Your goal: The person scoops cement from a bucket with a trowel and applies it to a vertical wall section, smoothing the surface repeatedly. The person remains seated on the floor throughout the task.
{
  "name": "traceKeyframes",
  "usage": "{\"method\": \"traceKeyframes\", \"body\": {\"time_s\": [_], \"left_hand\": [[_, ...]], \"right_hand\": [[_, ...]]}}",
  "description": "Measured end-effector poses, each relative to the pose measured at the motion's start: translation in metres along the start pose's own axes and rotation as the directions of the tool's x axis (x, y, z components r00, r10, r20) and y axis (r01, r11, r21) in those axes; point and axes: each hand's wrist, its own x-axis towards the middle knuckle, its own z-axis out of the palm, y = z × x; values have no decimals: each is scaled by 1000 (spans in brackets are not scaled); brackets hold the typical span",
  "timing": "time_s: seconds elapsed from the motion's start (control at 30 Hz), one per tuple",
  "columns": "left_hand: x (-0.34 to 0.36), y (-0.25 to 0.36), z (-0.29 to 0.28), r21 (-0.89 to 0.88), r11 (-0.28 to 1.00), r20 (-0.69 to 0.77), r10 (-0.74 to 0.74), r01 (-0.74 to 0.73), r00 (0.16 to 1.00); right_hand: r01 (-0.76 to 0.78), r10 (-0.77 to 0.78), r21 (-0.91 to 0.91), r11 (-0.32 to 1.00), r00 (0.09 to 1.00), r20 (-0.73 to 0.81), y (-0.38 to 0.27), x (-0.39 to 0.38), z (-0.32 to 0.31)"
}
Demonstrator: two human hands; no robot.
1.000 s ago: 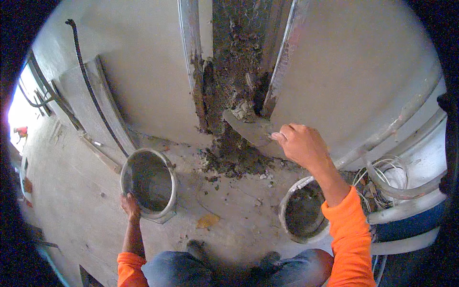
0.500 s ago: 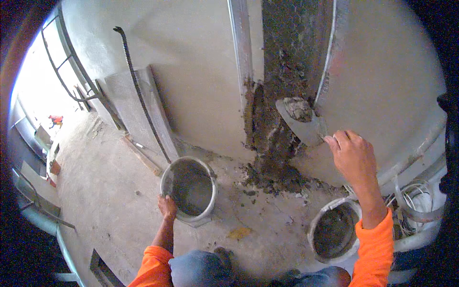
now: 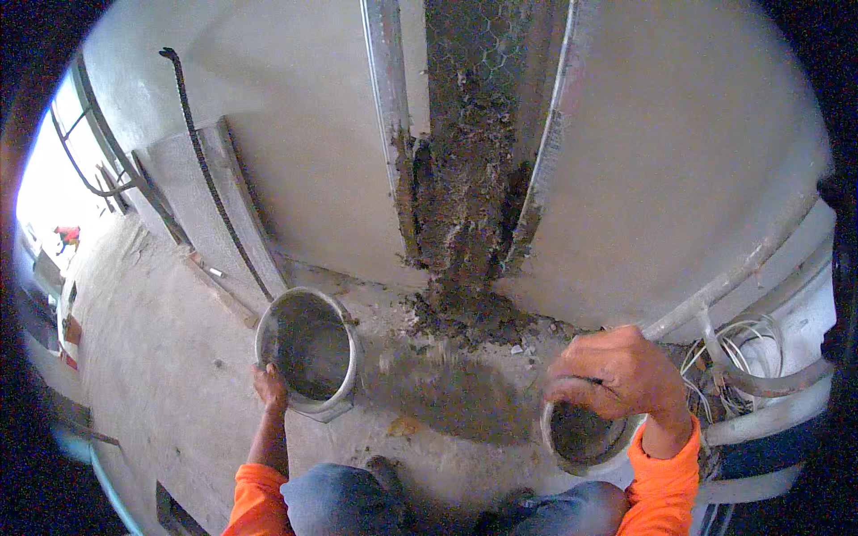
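My left hand (image 3: 270, 386) is closed on the near-left rim of a mortar bucket (image 3: 349, 375), which tilts toward me and has grey residue inside. My right hand (image 3: 617, 371) is wrapped round the handle of a trowel (image 3: 456, 393); its blade is a dark motion smear above the floor between two buckets. Whether mortar lies on the blade cannot be made out. Below my right hand stands the second bucket (image 3: 585, 438), partly hidden by it. Ahead, rough wet mortar (image 3: 469, 188) covers the lower part of a wall strip with wire mesh (image 3: 487, 36).
Metal edging strips (image 3: 384, 98) flank the mortared strip. Fallen mortar (image 3: 474, 317) lies at its foot. A ribbed metal bar (image 3: 214, 170) and a board (image 3: 192, 179) lean on the wall at left. Pipe railings (image 3: 742, 259) and coiled cable (image 3: 751, 344) are at right.
The trowel, which carried a lump of mortar against the wall strip, has swung down and toward me, and its blade is now blurred. My left hand stays on the bucket; the view has shifted right.
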Motion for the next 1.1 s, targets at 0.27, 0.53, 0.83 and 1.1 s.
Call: {"method": "traceKeyframes", "body": {"time_s": [0.27, 0.53, 0.83, 1.1], "left_hand": [[3, -3, 9, -110, 993, 38, -39, 43, 999], [14, -17, 18, 340, 932, 258, 34, -124, 965], [-13, 25, -9, -83, 981, 118, -164, 174, 979], [26, -50, 29, 309, 941, 226, 70, -140, 972]], "right_hand": [[-289, 475, 512, 809, 835, -278, 64, -10, 7], [-627, 584, -195, 755, 777, -236, 40, -53, 24], [-706, 849, -474, 526, 465, 250, 1, -259, 67], [-772, 976, -634, 48, 172, -136, 9, -302, 65]]}}
